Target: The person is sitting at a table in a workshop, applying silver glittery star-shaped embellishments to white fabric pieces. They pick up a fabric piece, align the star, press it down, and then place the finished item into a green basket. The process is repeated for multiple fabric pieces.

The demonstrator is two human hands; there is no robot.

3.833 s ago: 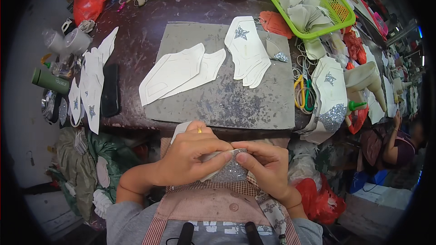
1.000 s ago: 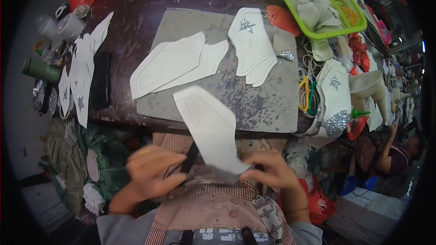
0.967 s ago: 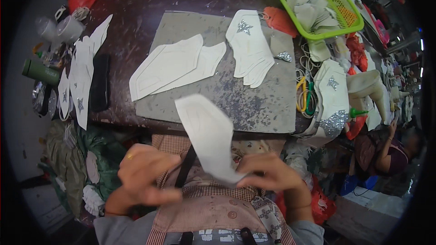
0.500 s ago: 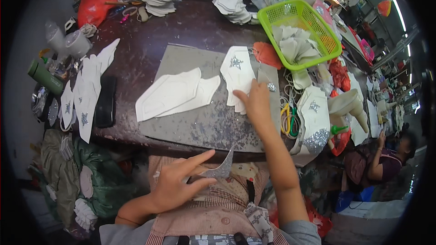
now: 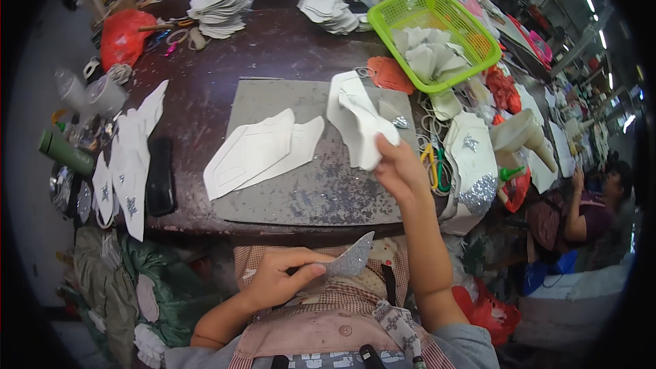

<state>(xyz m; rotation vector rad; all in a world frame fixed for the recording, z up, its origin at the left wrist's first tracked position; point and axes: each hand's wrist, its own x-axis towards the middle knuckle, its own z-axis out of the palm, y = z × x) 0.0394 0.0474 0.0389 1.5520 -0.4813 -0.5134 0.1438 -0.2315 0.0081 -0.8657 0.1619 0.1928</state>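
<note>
Low over my lap, my left hand (image 5: 283, 277) pinches a curved silver glitter piece (image 5: 351, 260) between thumb and fingers. My right hand (image 5: 403, 169) is closed on the near corner of a white shoe-upper-like piece (image 5: 369, 125), which bends up from the right side of the grey board (image 5: 294, 195). More white material lies under that piece; how many layers I cannot tell. To its left, two flat white cut pieces (image 5: 256, 147) overlap on the board, with drawn outlines on the upper one.
Beyond the board stand white stacks (image 5: 220, 12) and a green basket (image 5: 437, 85) of white pieces. At right are scissors (image 5: 437, 167) and star-marked pieces (image 5: 471, 157). White pieces (image 5: 130, 157) and a black case (image 5: 161, 176) lie left. A person (image 5: 581, 212) sits far right.
My right hand has gripped the white piece's near corner and bent it upward; its star no longer shows. My left hand's fingers have closed more tightly on the glitter piece, which has shifted right.
</note>
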